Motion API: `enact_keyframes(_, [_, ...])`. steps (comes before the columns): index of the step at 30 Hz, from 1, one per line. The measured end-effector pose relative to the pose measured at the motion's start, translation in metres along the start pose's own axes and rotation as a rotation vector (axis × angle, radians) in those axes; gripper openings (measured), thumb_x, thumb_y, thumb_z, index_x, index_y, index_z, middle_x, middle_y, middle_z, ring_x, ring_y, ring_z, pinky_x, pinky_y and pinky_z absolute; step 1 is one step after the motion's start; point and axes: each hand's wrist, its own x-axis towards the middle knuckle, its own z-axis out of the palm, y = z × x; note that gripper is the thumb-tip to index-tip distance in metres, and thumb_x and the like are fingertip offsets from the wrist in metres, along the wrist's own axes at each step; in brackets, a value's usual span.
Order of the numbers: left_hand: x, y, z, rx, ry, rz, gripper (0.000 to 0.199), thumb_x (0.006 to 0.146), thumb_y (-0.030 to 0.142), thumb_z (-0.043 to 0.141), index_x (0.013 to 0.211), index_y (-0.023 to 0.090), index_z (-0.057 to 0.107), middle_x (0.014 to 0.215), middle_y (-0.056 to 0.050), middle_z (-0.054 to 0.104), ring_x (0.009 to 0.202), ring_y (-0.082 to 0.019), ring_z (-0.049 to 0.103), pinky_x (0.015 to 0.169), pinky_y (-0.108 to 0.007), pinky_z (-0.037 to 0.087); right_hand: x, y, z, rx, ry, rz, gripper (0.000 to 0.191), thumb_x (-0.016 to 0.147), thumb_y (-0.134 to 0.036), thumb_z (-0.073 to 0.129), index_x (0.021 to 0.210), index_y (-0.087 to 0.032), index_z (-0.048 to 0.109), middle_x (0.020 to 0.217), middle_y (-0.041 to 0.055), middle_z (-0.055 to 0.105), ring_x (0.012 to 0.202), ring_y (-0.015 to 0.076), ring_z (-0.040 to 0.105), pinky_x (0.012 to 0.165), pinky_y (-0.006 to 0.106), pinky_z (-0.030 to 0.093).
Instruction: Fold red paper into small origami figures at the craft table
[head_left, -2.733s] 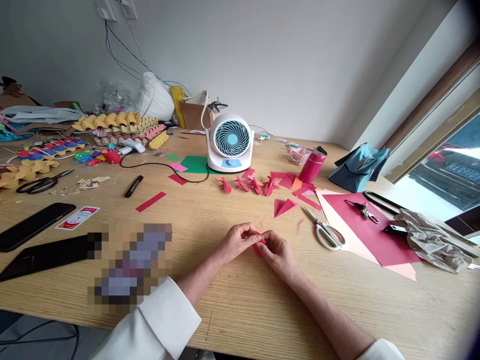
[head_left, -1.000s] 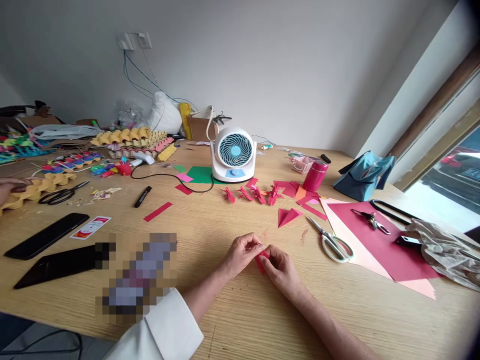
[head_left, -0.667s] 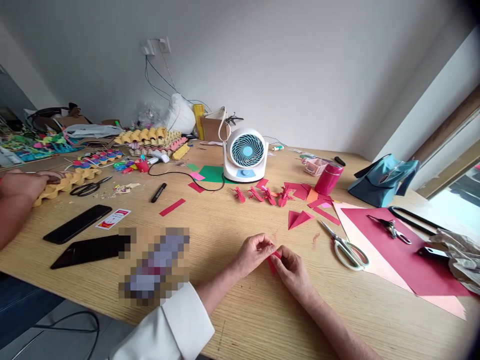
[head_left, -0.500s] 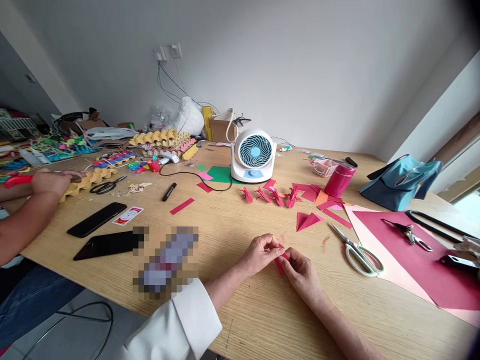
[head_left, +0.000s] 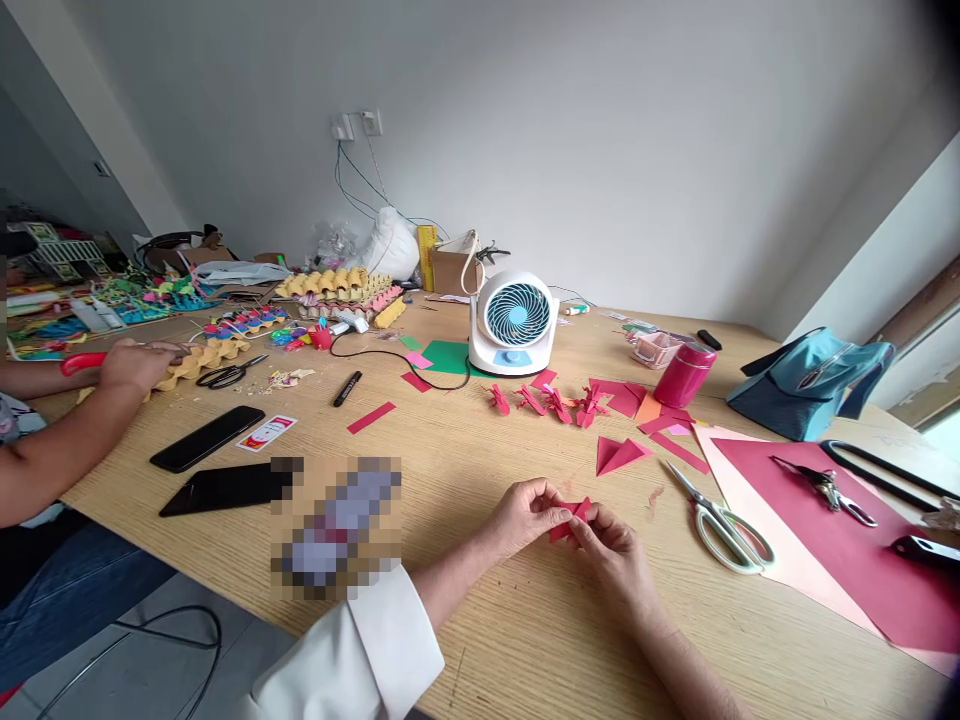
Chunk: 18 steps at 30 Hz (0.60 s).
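Left hand (head_left: 529,518) and right hand (head_left: 616,555), each closed in a thumb-and-finger pinch, grip a folded red paper (head_left: 577,513) between them — positioned over the near part of the table (head_left: 472,450). Beyond it lie a red paper triangle (head_left: 621,457) and a row of red paper figures (head_left: 556,405) before the fan (head_left: 517,318); scissors (head_left: 705,503) rest to the right.

Your small red paper piece (head_left: 580,509) is folded, its pointed corners showing. It slants between your left grip (head_left: 526,516) and right grip (head_left: 619,562), partly covered.
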Motion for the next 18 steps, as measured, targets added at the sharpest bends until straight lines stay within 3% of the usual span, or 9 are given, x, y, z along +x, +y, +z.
enact_keyframes(8, [-0.001,0.01,-0.003,0.276,0.039,0.008,0.023,0.074,0.033,0.071,0.074,0.014,0.059,0.066,0.002,0.057,0.057,-0.008,0.047,0.053,-0.021,0.036,-0.001,0.0,-0.003,0.046,-0.015,0.086,0.046,0.073,-0.064,0.071,0.077,-0.019,0.061,0.064,0.0036,0.06,0.06,0.0167,0.054,0.06,0.03,0.046])
enact_keyframes(18, [-0.002,0.005,-0.004,0.224,-0.024,0.018,0.03,0.073,0.04,0.075,0.077,0.014,0.06,0.066,0.001,0.058,0.059,-0.01,0.05,0.056,-0.022,0.037,-0.002,0.005,-0.004,0.107,-0.04,0.091,0.038,0.077,-0.056,0.072,0.081,-0.019,0.062,0.07,0.0044,0.063,0.063,0.017,0.059,0.063,0.03,0.049])
